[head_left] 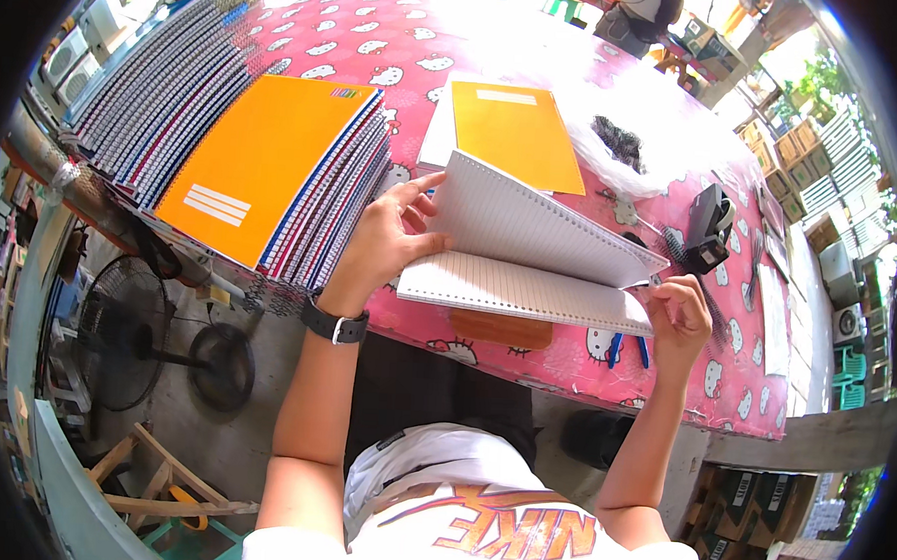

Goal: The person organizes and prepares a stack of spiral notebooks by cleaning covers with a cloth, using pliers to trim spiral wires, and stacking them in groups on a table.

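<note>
A notebook point(528, 286) with ruled white pages lies spread in front of me, rows of punched holes along its edges. Its upper leaves point(531, 219) are tilted up from the lower ones. At the left end, my left hand point(401, 228) holds the pages' edge, thumb near the lower sheets and fingers by the raised ones. My right hand point(679, 312) pinches the right corner, fingers curled. Behind the raised leaves lies an orange-covered notebook point(520, 133). To the left of my left hand stands a tall stack of coil-bound notebooks, an orange cover point(263, 167) on top.
A pink cartoon-print cloth point(426, 344) covers the table. Around the notebook are a brown block point(501, 327), a blue-handled tool point(616, 349), a black device point(709, 228) and a clear bag with black contents point(617, 142). A fan point(121, 331) stands below left.
</note>
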A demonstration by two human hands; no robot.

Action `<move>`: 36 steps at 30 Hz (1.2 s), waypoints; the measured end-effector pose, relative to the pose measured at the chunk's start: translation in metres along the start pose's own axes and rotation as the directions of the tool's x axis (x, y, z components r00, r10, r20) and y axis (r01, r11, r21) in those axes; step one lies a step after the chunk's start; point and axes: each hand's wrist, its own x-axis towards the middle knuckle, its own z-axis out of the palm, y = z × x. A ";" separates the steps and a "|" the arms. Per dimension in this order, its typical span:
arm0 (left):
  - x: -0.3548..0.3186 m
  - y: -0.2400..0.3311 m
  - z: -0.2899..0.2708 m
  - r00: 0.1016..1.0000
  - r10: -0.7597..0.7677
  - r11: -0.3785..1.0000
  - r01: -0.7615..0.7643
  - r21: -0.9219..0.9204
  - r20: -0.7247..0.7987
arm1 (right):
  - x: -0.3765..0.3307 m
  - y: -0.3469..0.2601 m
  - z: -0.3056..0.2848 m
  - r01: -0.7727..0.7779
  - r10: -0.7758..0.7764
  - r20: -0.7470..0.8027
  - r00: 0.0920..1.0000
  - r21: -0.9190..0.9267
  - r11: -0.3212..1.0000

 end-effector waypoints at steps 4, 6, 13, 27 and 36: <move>0.005 -0.001 0.003 0.998 0.043 0.995 -0.047 -0.088 -0.044 | 0.002 -0.005 0.002 -0.098 0.098 0.011 0.995 0.207 0.973; 0.007 0.001 0.003 0.995 0.066 0.993 -0.073 -0.088 -0.081 | 0.003 -0.005 -0.001 -0.095 0.086 0.058 0.995 0.192 0.977; 0.028 0.004 0.002 0.887 0.359 0.931 -0.321 0.173 -0.290 | 0.010 -0.003 -0.003 -0.111 0.077 0.142 0.987 0.257 0.960; 0.028 -0.016 0.014 0.964 0.079 0.937 -0.158 -0.311 -0.253 | 0.012 -0.013 -0.005 -0.077 0.065 0.128 0.990 0.091 0.993; 0.017 -0.011 0.010 0.957 0.171 0.943 -0.228 -0.242 -0.235 | 0.017 -0.014 -0.007 -0.041 0.037 0.324 0.945 0.005 0.999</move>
